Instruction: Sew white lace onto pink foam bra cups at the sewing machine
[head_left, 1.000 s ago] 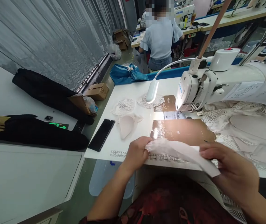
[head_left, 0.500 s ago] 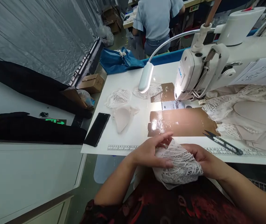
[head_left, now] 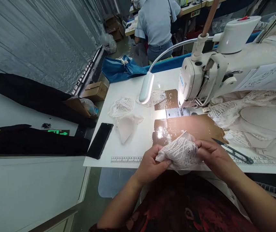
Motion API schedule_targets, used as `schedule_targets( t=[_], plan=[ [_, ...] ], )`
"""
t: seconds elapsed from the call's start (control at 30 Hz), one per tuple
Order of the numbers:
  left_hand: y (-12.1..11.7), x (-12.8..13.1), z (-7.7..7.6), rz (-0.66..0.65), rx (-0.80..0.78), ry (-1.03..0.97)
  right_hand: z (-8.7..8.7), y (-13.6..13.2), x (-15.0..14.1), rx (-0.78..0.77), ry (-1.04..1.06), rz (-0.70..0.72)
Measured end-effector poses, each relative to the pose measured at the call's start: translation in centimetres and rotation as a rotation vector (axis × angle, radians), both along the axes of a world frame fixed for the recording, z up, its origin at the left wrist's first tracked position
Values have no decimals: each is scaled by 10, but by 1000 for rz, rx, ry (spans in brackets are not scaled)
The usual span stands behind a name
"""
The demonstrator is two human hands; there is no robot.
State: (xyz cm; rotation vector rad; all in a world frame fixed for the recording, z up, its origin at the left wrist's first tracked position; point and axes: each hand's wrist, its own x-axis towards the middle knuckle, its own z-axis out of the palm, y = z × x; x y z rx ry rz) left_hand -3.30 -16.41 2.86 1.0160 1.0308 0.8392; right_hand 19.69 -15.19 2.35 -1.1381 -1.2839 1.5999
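Both hands pinching white lace piece over white tabletop; silvery curtain left, seated person beyond.

The person wears a very dark top, almost black, with lots of red splotches on it, some bright and some dull, and their edges look soft and smudgy. Near the middle of the top there is a small curvy mark, a bit like a loop, in a paler brownish red, but it is too blurry to tell what it shows. A bit of dark sleeve with some red peeks in at the bottom, and past it the arm is bare, and the left hand and right hand are bare too.
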Motion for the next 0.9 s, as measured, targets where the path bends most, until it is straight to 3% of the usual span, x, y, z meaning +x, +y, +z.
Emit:
schedule_targets(
  t=[0.07,0.17,0.27,0.33,0.43,0.57,0.63,0.7,0.73,0.8,0.9],
  plan=[
    [-2,4,-1,146,-31,-79,8,0,0,56,-73,-26],
    [-3,14,1,337,-196,-397,17,0,-5,142,-122,-121],
    [-3,30,6,202,-316,-570,20,2,-15,251,-133,-80],
    [-3,40,8,153,-326,-542,19,3,-21,293,-127,-37],
    [-4,46,4,261,-307,-444,11,2,-20,169,-38,-59],
    [-6,21,-7,279,-311,-392,0,2,0,4,149,-238],
    [-4,0,-6,305,-187,-335,2,3,8,-17,144,-247],
    [0,-16,4,324,86,-181,8,4,9,-38,96,-118],
    [3,-22,12,278,229,-79,12,5,7,-40,74,-17],
    [10,-26,28,62,411,122,20,5,-2,-12,36,189],
    [17,-21,41,-260,371,292,28,3,-16,98,-56,328]
  ],
)
